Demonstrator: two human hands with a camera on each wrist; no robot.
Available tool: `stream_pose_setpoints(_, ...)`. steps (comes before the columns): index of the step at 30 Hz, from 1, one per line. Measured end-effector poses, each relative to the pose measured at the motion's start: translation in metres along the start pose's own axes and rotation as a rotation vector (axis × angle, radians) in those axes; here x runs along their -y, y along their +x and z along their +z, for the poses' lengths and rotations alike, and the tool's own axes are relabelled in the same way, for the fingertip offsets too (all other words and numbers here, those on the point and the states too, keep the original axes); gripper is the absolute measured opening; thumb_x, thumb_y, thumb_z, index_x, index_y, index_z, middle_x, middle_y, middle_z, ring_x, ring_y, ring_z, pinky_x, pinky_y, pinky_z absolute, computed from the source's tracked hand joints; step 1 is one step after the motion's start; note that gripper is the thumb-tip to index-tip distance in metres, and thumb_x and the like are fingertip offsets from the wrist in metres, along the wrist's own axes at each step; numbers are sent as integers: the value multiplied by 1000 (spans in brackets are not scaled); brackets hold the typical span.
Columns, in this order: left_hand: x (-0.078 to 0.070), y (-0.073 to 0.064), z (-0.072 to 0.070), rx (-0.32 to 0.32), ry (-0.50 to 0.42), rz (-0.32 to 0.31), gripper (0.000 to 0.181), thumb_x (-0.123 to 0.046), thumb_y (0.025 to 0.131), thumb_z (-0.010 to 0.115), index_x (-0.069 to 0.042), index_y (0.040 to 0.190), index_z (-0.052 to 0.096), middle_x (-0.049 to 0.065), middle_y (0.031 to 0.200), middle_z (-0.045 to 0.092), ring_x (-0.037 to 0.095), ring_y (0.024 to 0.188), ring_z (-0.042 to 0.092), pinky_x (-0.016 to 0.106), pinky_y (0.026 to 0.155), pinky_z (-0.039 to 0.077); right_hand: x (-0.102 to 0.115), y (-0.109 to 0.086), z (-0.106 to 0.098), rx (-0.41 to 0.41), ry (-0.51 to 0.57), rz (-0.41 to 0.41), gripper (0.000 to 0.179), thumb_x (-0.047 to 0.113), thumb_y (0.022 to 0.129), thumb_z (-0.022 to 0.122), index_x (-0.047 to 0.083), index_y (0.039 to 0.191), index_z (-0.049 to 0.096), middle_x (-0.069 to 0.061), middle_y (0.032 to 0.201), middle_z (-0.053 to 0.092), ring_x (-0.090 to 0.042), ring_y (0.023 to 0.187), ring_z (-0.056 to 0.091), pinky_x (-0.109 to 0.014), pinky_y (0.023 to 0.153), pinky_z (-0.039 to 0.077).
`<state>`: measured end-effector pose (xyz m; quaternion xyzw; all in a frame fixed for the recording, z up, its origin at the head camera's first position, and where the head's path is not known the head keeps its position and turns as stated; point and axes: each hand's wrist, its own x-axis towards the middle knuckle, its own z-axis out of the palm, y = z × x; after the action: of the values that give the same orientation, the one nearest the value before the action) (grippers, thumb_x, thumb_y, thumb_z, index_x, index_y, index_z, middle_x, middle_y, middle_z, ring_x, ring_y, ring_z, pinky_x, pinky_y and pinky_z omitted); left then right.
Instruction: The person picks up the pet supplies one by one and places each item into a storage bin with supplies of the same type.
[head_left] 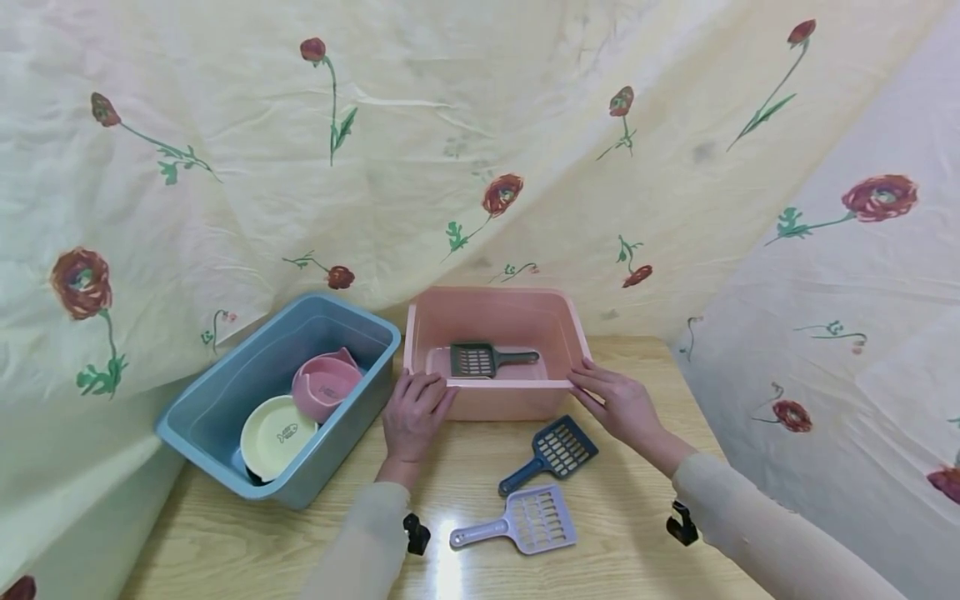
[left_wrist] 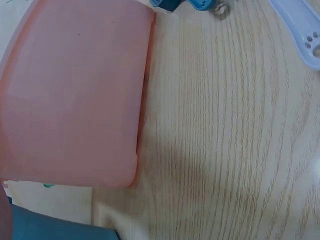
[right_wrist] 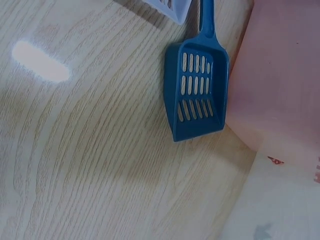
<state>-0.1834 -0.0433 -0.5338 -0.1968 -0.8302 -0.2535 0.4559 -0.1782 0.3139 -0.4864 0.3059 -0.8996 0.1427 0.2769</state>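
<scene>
My left hand [head_left: 411,417] grips the front left corner of a pink litter box [head_left: 502,404], fingers over the rim. At the front right corner, my right hand [head_left: 618,404] holds the same rim, thumb below it. A dark green litter scoop [head_left: 482,363] lies inside, its handle toward the right. Just in front of the box rests a dark blue litter scoop [right_wrist: 200,131], below my right hand. Nearer to me lies a lavender litter scoop [head_left: 480,533], handle to the left. The box's plain outer wall [left_wrist: 75,100] fills much of the left wrist view.
A blue tub [head_left: 180,433] stands at an angle on the left, close beside the pink box. In it are a cream bowl [head_left: 266,433] and a pink bowl [head_left: 330,385]. Flowered cloth [head_left: 420,150] hangs behind the wooden table [head_left: 630,533] and along its sides.
</scene>
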Motion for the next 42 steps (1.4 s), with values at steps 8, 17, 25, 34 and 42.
stream_pose_setpoints(8, -3, 0, 0, 27, 21, -7, 21, -31, 94, 84, -10, 94, 83, 6, 98, 79, 30, 94, 72, 54, 100, 59, -2, -2, 0, -4, 5, -2, 31, 17, 89, 87, 0, 115, 81, -20, 112, 79, -39, 110, 76, -56, 79, 64)
stream_pose_setpoints(17, -2, -2, 0, 56, 59, -16, 23, -26, 82, 94, -11, 96, 83, 6, 100, 79, 29, 96, 71, 53, 101, 59, -2, 0, -3, 21, 33, -18, 36, 23, 92, 86, -1, 117, 80, -22, 115, 78, -40, 111, 75, -57, 81, 63)
stream_pose_setpoints(25, 1, 3, -1, 60, 43, 10, 24, -26, 81, 95, -12, 95, 82, 6, 97, 78, 29, 94, 71, 53, 100, 59, -1, 6, -39, 131, 39, -45, 53, 18, 77, 94, 0, 124, 78, -21, 125, 76, -38, 111, 76, -55, 81, 63)
stream_pose_setpoints(34, 5, 10, -6, 44, 32, 54, 23, -26, 81, 93, -12, 90, 78, 5, 95, 77, 28, 88, 71, 51, 96, 62, 26, 23, -66, 322, 121, -255, 47, 44, 94, 82, 7, 124, 79, -11, 122, 79, -27, 106, 78, -45, 81, 66)
stream_pose_setpoints(42, 6, 12, -7, 91, 57, 57, 21, -28, 85, 91, -14, 90, 77, 3, 94, 76, 27, 87, 70, 47, 92, 63, 45, 30, -44, 629, 203, -274, 47, 33, 90, 87, 10, 129, 77, -3, 128, 77, -22, 116, 74, -42, 92, 63)
